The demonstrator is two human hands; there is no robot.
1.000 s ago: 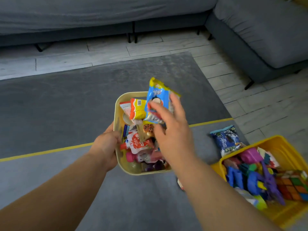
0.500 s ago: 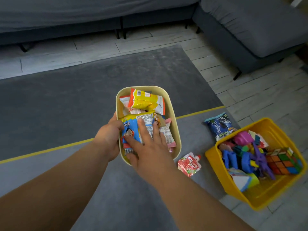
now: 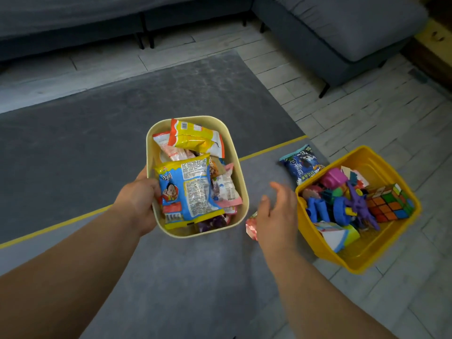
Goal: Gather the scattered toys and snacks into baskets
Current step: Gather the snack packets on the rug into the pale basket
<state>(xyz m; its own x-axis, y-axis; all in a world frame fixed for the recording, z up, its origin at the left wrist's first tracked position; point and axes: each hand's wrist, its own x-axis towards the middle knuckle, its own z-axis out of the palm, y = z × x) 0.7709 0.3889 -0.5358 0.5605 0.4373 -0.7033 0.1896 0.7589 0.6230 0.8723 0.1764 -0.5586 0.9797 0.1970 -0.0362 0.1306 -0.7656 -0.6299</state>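
Note:
My left hand [image 3: 138, 203] grips the left wall of a cream basket [image 3: 236, 167] filled with several snack packets; a blue and yellow packet [image 3: 188, 192] lies on top. My right hand [image 3: 276, 211] hovers open over the rug, between the cream basket and a yellow basket [image 3: 381, 253]. A small red pouch [image 3: 251, 226] lies on the rug, mostly hidden under that hand. A dark blue snack bag [image 3: 301, 166] rests on the rug against the yellow basket's far corner. The yellow basket holds several toys, among them a puzzle cube [image 3: 389, 204].
The grey rug [image 3: 97, 143] with a yellow line [image 3: 271, 149] across it covers the floor under both baskets. A grey sofa [image 3: 342, 28] runs along the back and right. Pale floor tiles [image 3: 403, 123] lie to the right.
My right hand let go of the blue and yellow packet in the cream basket and moved right, over the red pouch. The left hand kept its hold on the basket.

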